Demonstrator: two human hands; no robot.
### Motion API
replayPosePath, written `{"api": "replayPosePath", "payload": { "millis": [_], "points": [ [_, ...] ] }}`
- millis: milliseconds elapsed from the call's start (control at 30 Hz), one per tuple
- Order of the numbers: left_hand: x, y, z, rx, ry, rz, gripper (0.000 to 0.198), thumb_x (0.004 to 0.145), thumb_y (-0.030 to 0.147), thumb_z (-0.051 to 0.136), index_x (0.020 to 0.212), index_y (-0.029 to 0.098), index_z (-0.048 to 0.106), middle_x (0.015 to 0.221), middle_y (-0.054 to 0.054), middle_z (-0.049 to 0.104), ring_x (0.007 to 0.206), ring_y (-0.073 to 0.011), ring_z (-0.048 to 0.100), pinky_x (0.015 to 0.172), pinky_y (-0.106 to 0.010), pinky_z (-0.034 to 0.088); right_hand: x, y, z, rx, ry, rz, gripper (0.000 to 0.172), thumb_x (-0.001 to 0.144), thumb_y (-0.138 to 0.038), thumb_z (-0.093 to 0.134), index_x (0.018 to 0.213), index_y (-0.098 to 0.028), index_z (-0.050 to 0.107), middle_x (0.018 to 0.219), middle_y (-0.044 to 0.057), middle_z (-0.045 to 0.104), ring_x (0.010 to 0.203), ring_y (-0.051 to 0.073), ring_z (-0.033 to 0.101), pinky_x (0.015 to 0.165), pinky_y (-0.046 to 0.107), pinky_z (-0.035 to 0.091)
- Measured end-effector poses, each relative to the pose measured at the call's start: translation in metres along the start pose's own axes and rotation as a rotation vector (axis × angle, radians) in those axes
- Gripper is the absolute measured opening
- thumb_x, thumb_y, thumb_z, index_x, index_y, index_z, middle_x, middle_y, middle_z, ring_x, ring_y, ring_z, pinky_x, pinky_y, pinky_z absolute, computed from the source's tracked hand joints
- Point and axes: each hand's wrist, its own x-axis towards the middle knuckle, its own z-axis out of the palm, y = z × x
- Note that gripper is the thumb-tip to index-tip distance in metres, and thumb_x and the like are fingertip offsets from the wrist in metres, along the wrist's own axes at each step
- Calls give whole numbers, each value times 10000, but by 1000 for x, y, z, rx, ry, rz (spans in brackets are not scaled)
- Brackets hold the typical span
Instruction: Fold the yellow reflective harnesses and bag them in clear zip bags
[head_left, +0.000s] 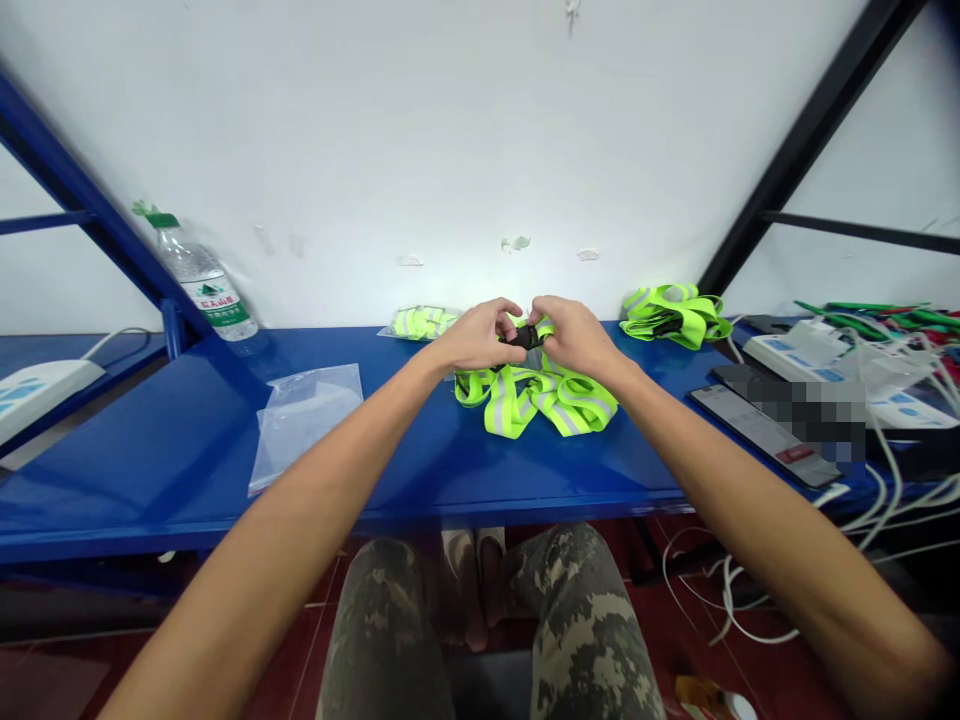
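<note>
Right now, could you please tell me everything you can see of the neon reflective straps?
The neon yellow-green reflective straps lie in loose loops on the blue metal shelf, looking like fabric with grey stripes. A black plastic buckle at their far end is pinched between the left hand and right hand.

Glossy blue painted-metal worktop [187,480] is shining; neon-yellow cloth webbing [510,410] is showing a matt weave; matt black plastic buckle [526,338] sitting at webbing's twelve o'clock; thin clear plastic bag [304,425] glinting at nine o'clock.

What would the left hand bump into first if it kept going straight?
Probably the black plastic buckle on the reflective yellow straps: the left hand points inward, and its fingers already seem to touch it.
</note>
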Motion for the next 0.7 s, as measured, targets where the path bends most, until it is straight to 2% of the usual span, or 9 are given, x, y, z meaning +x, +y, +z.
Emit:
{"api": "replayPosePath", "payload": {
  "millis": [133, 267, 333, 400, 467, 567, 633, 700],
  "points": [
    [-2, 4, 0, 51, -4, 5, 517, 672, 226, 672, 1165, 184, 521, 952, -29, 580, 791, -155, 568, 707, -287, 444, 2, 2, 0, 71, 16, 13, 318, 588, -70, 464, 850, -219, 566, 936, 79, 695, 899, 286, 635, 773, 359, 447],
    [-7, 2, 1, 118, -51, 0, 778, 646, 264, 711, 1362, 210, 411, 1193, -88, 543, 746, -140, 561, 683, -292, 449, 1, 9, -3, 91, 73, 20, 319, 572, -71, 469, 840, -209, 575, 936, 85, 689, 920, 294, 637, 816, 390, 463],
    [-10, -3, -1, 145, -73, -9, 887, 635, 244, 705, 1445, 196, 347, 1160, -90, 574, 744, -153, 563, 692, -297, 447, 1, 16, -8, 103, 131, 67, 297, 583, -84, 494, 839, -205, 582, 926, 87, 682, 931, 301, 633, 836, 413, 470],
    [-11, -10, -5, 189, -51, -56, 872, 644, 201, 655, 1462, 167, 354, 1050, -71, 620, 740, -169, 562, 686, -295, 439, 3, 24, -12, 145, 206, 148, 222, 637, -128, 548, 842, -204, 585, 921, 86, 669, 937, 298, 626, 845, 433, 482],
    [-9, -17, -10, 256, -16, -135, 823, 638, 188, 635, 1431, 160, 415, 1016, -67, 641, 741, -180, 575, 660, -286, 432, 7, 32, -17, 222, 288, 247, 167, 729, -235, 607, 892, -209, 585, 941, 81, 651, 927, 278, 617, 817, 436, 502],
    [-1, -20, -12, 351, -45, -197, 750, 645, 310, 714, 1355, 176, 513, 1097, -96, 662, 810, -211, 634, 671, -285, 452, 22, 35, -23, 391, 331, 353, 307, 852, -459, 594, 1060, -235, 564, 1016, 76, 629, 893, 247, 621, 729, 413, 525],
    [7, -17, -5, 329, -99, -180, 822, 647, 456, 758, 1378, 180, 502, 1178, -127, 667, 931, -254, 669, 742, -300, 479, 36, 28, -29, 486, 299, 361, 408, 890, -579, 541, 1146, -261, 542, 1047, 74, 626, 890, 245, 634, 692, 400, 525],
    [15, -12, 8, 232, -175, -158, 979, 626, 545, 781, 1460, 185, 416, 1276, -156, 650, 1058, -286, 670, 815, -314, 497, 49, 16, -36, 540, 283, 337, 485, 886, -666, 518, 1182, -282, 535, 1034, 70, 634, 917, 255, 638, 693, 400, 524]
  ]
}}
